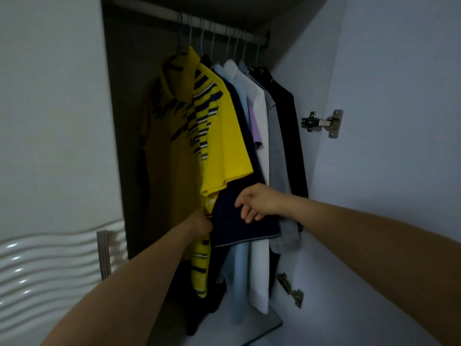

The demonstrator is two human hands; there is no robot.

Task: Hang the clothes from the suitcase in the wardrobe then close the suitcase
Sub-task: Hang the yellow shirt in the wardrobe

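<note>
The yellow shirt (222,136) hangs on the rail (199,23) in the wardrobe; left hand (199,224) pinches its hem; right hand (257,203) is loose by the navy shirt (239,231); next, I think, let go and find the suitcase, not seen here.

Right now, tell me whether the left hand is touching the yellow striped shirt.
Touching. The head view shows the left hand gripping the lower edge of the yellow striped shirt, fingers closed on the fabric with no gap visible.
</note>
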